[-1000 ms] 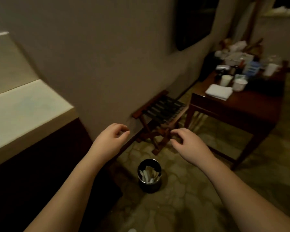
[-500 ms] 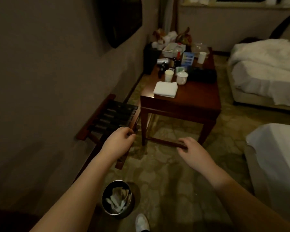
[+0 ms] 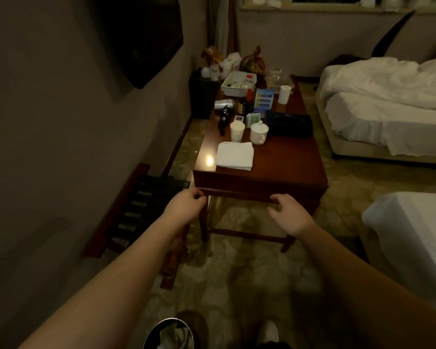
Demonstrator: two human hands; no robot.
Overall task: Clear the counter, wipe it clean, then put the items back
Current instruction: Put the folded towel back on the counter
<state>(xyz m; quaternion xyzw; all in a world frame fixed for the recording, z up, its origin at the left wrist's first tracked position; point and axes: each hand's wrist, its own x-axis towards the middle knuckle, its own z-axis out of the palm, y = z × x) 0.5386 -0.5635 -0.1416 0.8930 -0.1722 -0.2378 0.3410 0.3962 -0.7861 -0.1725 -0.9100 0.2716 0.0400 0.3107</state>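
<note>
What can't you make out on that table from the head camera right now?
- Tray contents: too small and dim to name.
- Blue card: print too small to read.
- Dark box: too dim to identify.
- Clutter by the far wall, behind the tray: blurred, unclear.
- Bin: cut off by the bottom edge.
- Left hand and right hand: loosely curled, empty; whether they touch the table is unclear.

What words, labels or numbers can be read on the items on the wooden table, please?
None is legible.
Blue card: pale printed bands, too blurred.
Paper cup: round mark, no readable letters.
Green packet: print too small.
</note>
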